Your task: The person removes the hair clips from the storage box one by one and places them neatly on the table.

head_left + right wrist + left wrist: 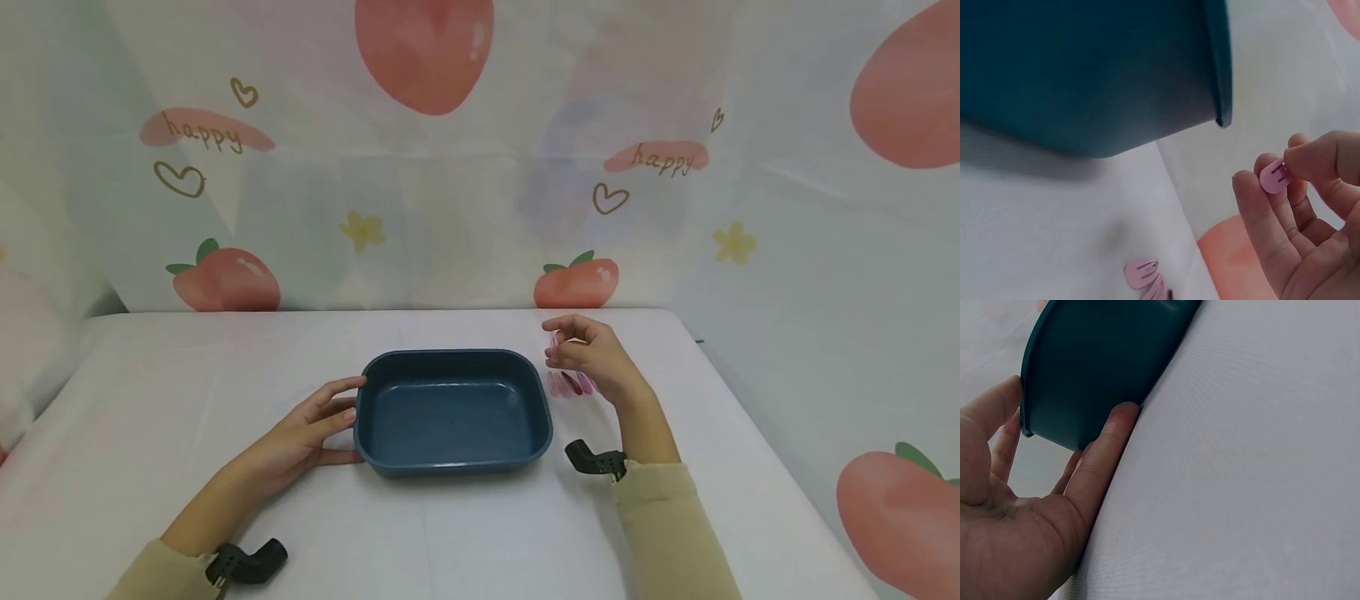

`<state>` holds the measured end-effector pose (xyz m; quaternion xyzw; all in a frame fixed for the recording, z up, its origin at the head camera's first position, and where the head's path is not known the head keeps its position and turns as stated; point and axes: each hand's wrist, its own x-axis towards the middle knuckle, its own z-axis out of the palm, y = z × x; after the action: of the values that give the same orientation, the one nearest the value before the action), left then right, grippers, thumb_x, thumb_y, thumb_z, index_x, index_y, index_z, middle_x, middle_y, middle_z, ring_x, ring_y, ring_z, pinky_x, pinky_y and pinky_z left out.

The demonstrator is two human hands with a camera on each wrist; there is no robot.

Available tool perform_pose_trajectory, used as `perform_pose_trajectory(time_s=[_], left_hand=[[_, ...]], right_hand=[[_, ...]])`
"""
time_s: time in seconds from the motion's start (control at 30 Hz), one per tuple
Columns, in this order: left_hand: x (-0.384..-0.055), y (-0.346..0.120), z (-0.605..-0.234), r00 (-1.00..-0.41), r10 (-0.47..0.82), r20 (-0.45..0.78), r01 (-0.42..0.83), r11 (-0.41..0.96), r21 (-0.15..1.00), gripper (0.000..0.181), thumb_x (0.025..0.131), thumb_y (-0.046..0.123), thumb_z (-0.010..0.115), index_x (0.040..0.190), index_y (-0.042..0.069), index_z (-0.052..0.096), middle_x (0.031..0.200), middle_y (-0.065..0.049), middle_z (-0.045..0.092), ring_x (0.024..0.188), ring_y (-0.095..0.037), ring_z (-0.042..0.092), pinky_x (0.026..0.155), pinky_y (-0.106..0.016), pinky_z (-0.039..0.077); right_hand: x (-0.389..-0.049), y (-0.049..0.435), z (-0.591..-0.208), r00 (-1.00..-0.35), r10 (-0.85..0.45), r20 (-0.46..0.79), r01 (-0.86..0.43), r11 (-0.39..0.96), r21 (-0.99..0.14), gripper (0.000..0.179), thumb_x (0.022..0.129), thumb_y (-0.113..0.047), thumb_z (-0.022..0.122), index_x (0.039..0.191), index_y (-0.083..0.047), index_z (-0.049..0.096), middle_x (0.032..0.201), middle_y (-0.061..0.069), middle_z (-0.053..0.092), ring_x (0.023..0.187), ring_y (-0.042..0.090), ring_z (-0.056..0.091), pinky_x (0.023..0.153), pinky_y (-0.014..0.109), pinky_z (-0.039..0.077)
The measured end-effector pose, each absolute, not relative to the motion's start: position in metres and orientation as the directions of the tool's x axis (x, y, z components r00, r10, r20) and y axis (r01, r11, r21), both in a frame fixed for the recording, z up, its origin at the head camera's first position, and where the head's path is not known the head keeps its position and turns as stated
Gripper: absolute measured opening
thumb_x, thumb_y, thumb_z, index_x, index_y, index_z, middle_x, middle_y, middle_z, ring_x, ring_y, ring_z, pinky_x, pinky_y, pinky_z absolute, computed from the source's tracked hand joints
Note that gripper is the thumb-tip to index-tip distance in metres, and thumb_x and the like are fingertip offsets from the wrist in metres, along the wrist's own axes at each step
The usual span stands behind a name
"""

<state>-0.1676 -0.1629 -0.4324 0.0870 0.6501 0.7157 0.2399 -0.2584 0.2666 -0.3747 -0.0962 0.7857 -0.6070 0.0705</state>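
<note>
A dark blue-green plastic basin stands on the table. My left hand rests against its left end, the fairly straight fingers touching the outer wall and rim. Just beyond the basin's right end, my right hand is raised over the table. It pinches a small pink snap hair clip between thumb and fingertips. Below that hand, several hair clips lie in a row on the cloth, pink ones and a dark red one. Two of the pink clips show at the bottom of the right wrist view.
A white cloth covers the table. Behind it hangs a pale curtain printed with peaches, hearts and flowers. The table's right edge runs beyond my right arm. Each wrist carries a black camera mount.
</note>
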Motion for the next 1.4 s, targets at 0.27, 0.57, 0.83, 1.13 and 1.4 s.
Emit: perform_pose_trajectory(time_s=[0.27,0.57,0.83,1.13,1.4], left_hand=[[-0.167,-0.164,-0.434,-0.87,0.451,-0.197,-0.239,-0.037,0.97,0.053,0.105,0.021,0.052,0.154,0.025,0.031,0.158,-0.018,0.024,0.135,-0.037,0.041,0.093,-0.056,0.054],[-0.166,-0.164,-0.434,-0.872,0.444,-0.207,-0.245,-0.031,0.969,0.054,0.105,0.022,0.053,0.154,0.025,0.031,0.158,-0.018,0.023,0.137,-0.039,0.039,0.093,-0.055,0.054],[-0.165,-0.162,-0.432,-0.87,0.451,-0.2,-0.243,-0.04,0.969,0.054,0.105,0.022,0.053,0.154,0.024,0.031,0.158,-0.018,0.025,0.135,-0.037,0.042,0.094,-0.055,0.054],[-0.167,-0.16,-0.434,-0.864,0.463,-0.196,-0.239,-0.035,0.97,0.054,0.105,0.022,0.053,0.154,0.025,0.031,0.158,-0.018,0.024,0.137,-0.038,0.04,0.094,-0.055,0.054],[-0.171,-0.161,-0.436,-0.864,0.465,-0.192,-0.236,-0.038,0.971,0.054,0.105,0.022,0.053,0.154,0.024,0.031,0.158,-0.018,0.025,0.136,-0.036,0.041,0.094,-0.055,0.054]], right_hand=[[-0.263,0.266,-0.39,-0.971,-0.225,-0.075,-0.011,0.359,-0.933,0.035,0.095,-0.003,0.059,0.129,0.005,0.056,0.105,0.02,0.061,0.089,0.024,0.068,0.079,0.029,0.059],[-0.265,0.259,-0.406,-0.968,-0.196,-0.157,0.046,0.475,-0.879,0.025,0.091,-0.003,0.06,0.117,-0.002,0.063,0.095,0.013,0.057,0.075,0.023,0.063,0.065,0.027,0.056],[-0.265,0.255,-0.413,-0.971,-0.191,-0.147,0.0,0.612,-0.791,0.018,0.094,-0.007,0.061,0.111,-0.006,0.067,0.092,0.012,0.064,0.074,0.02,0.062,0.066,0.026,0.056],[-0.259,0.256,-0.407,-0.98,-0.172,-0.102,-0.058,0.731,-0.68,0.019,0.091,-0.015,0.071,0.11,-0.011,0.072,0.095,0.009,0.066,0.08,0.021,0.063,0.068,0.028,0.055],[-0.258,0.265,-0.394,-0.988,-0.141,-0.06,-0.057,0.699,-0.713,0.026,0.094,-0.005,0.06,0.119,-0.007,0.068,0.098,0.012,0.063,0.079,0.027,0.063,0.063,0.028,0.055]])
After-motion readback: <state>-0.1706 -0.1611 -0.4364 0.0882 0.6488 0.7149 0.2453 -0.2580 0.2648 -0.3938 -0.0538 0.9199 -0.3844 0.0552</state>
